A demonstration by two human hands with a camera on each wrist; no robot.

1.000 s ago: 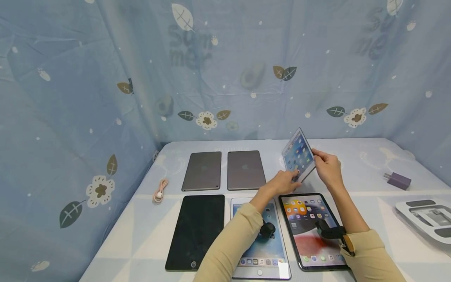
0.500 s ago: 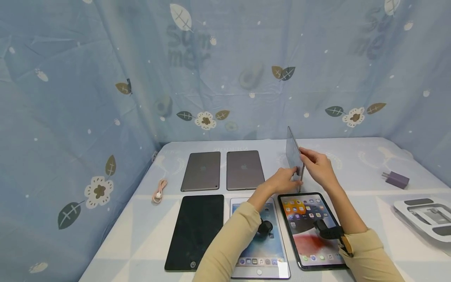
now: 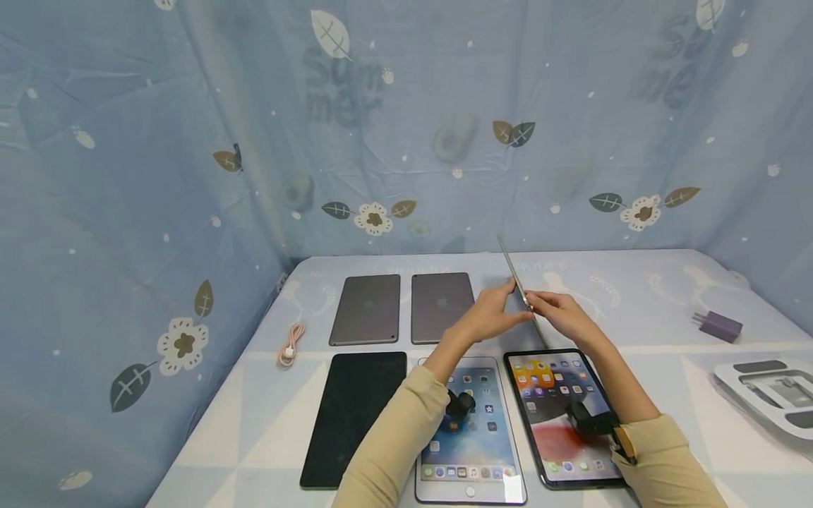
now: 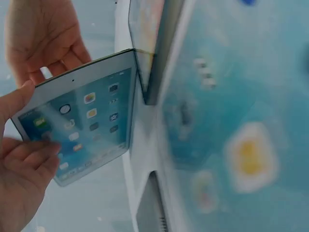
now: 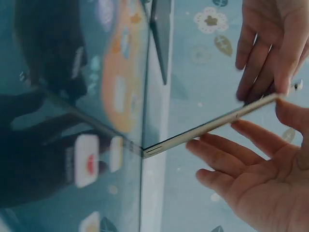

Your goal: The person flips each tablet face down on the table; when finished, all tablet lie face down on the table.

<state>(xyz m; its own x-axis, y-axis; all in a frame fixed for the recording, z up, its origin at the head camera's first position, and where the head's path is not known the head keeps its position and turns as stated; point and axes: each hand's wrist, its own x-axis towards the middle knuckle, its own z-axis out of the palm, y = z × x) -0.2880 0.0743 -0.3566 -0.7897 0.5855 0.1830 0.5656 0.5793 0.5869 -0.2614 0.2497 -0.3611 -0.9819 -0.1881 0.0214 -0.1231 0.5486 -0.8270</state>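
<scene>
A small white-framed tablet [image 4: 96, 118] with a lit screen stands edge-on behind the front right tablet, seen as a thin slanted strip in the head view. My left hand [image 3: 485, 314] holds it from the screen side; in the left wrist view its thumb is at the near edge and its curled fingers lie against the screen. My right hand [image 3: 562, 314] grips it from the other side, fingers along the back and thumb at the edge in the right wrist view. The lower end comes down close to the lit dark-framed tablet [image 3: 540, 409].
Two grey tablets lie face down at the back, one left [image 3: 366, 310] and one right [image 3: 438, 300]. In front are a dark-screened tablet [image 3: 352, 416] and a lit white tablet [image 3: 489, 458]. A pink cable [image 3: 291, 346], purple charger [image 3: 720, 326] and white stand [image 3: 771, 395] lie at the sides.
The held tablet has turned from screen showing to edge-on, its top leaning left. My left hand has shifted left and up along it; my right hand has moved left and slightly down.
</scene>
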